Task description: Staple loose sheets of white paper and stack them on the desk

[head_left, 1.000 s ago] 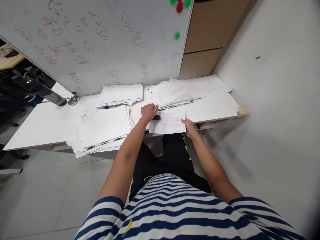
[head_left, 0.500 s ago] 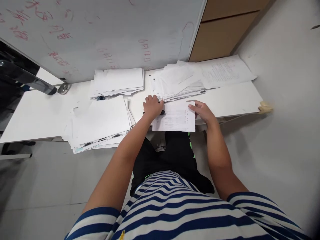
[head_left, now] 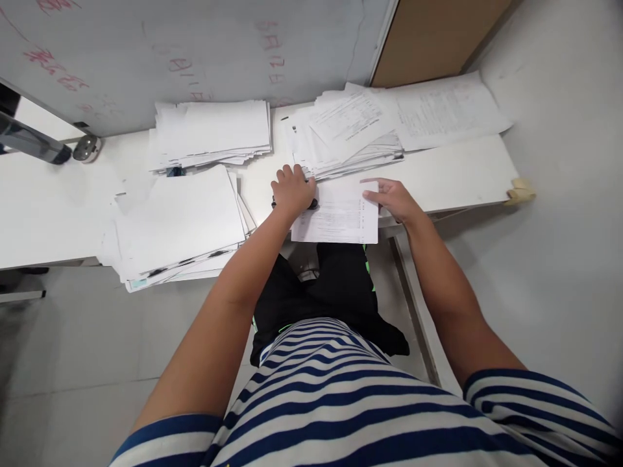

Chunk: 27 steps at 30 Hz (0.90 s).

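My left hand (head_left: 293,190) is closed over a small black stapler (head_left: 314,203), mostly hidden beneath the palm, at the left end of a printed sheet. That white printed sheet (head_left: 335,217) lies at the table's front edge and overhangs it slightly. With thumb and fingers, my right hand (head_left: 393,200) pinches its upper right edge. Just behind the sheet rests a loose stack of printed papers (head_left: 353,123). Left of my left hand is a thick pile of blank-topped sheets (head_left: 189,217), its edges uneven.
Another paper pile (head_left: 219,130) lies at the back of the white table (head_left: 452,178), against a whiteboard (head_left: 204,45) with red writing. A long written sheet (head_left: 438,113) reaches toward the right wall. A small round device (head_left: 87,148) and a dark transparent bottle (head_left: 36,139) are at left.
The view has shifted, so the table and piles appear higher and the left piles farther left. Both hands keep their places on the sheet and stapler, with little visible movement.
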Tool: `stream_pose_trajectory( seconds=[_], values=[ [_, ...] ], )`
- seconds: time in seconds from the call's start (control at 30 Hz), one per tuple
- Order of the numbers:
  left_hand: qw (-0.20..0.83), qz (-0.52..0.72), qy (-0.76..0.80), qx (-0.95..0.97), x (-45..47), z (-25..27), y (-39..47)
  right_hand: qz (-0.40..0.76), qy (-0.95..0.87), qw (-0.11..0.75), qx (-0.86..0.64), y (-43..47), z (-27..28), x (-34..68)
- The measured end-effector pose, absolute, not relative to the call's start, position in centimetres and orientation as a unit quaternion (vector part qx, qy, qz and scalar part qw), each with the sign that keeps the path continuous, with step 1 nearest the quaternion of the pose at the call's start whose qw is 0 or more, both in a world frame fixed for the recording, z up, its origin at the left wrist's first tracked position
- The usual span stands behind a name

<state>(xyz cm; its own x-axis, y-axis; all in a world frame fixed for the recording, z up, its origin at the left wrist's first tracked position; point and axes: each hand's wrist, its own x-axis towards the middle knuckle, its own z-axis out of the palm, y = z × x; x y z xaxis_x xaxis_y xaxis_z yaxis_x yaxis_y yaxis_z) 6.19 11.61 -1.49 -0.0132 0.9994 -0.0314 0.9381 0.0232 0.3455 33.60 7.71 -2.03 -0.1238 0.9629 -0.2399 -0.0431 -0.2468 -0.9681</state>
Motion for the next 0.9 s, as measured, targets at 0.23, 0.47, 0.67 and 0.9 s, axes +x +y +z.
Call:
stream_pose_trajectory(
  seconds=[0.23,0.47,0.67,0.9],
  values=[
    [0.139,0.065,0.714,0.683,6.8,2.7,9.8,0.593,-0.467,0.384,-0.532,8.3,-1.1,32.9],
    [0.147,0.058,0.716,0.68,6.1,3.1,10.0,0.599,-0.459,0.377,-0.538,8.3,-0.5,32.4],
    [0.164,0.073,0.718,0.673,5.4,3.2,10.1,0.595,-0.451,0.391,-0.539,8.3,-0.5,32.3],
    [0.163,0.084,0.719,0.671,5.4,2.9,10.5,0.58,-0.47,0.385,-0.543,8.7,-1.3,32.4]
  ],
)
